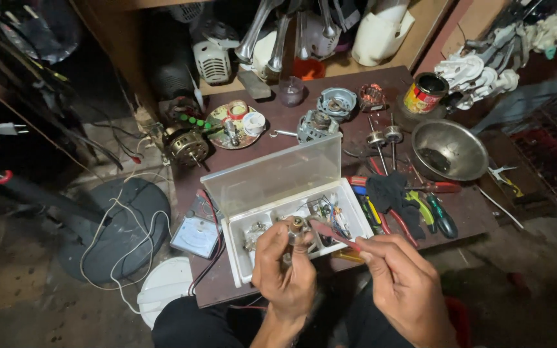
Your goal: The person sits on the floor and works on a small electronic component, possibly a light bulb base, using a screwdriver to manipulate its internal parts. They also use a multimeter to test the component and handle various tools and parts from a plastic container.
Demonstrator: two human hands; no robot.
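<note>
Left hand [283, 267], nearest the camera, is closed around a small metal part [296, 227], held above the near edge of the open white compartment box [240, 248]. Right hand [402, 283] is pinched on a red-handled screwdriver [333, 234], tip laid against the part. Judgement: the part is best kept steady and the tip seated squarely. Pliers [391, 216] and a steel bowl [469, 138] are noted farther right.

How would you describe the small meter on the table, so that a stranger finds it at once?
Start at the open white compartment box in the middle of the dark table, just beyond the left hand. Directly to the left of the box, at the table's edge, lies the meter. It is a flat square with a pale dial face, and red and black wires run past it.
</note>
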